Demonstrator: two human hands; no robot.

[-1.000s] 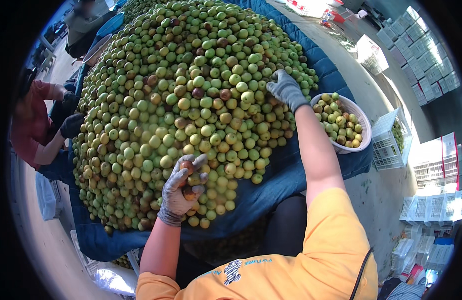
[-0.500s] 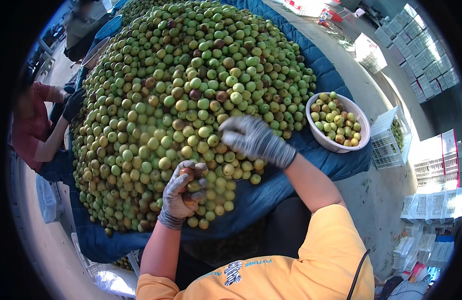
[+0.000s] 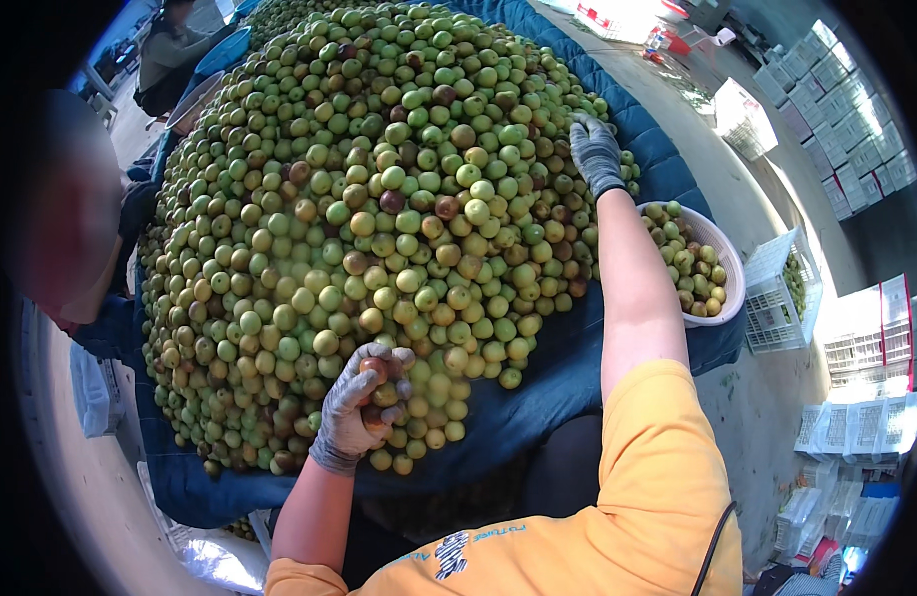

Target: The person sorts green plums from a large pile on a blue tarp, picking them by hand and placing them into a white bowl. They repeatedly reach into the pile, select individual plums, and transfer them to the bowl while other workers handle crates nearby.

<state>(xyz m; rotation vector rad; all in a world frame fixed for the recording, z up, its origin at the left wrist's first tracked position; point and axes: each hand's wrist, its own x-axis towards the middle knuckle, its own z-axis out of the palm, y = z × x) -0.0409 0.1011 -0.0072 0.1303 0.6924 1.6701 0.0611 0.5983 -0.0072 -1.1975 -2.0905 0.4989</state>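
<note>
- The blue quilted cover (image 3: pixel 667 149) spreads below the fingers of the left hand (image 3: pixel 347 422) and the right hand (image 3: pixel 596 164), showing bare to the right of the right fingers.
- The heap of round green fruit (image 3: pixel 300 199) lies on this cover, ahead of the left fingers and leftward from the right ones.
- The white crate (image 3: pixel 776 303) stands well to the right of the right fingers and nearer the wearer.
- The pale basket (image 3: pixel 734 278), filled with similar fruit, sits between crate and heap, near the right fingers, partly behind the forearm.
- The right hand, grey-gloved, has slightly bent fingers at the heap's right edge; whether they hold anything I cannot tell.
- The left hand, also gloved, curls its fingers around several brownish fruits (image 3: pixel 373 367) by the heap's near edge.
</note>
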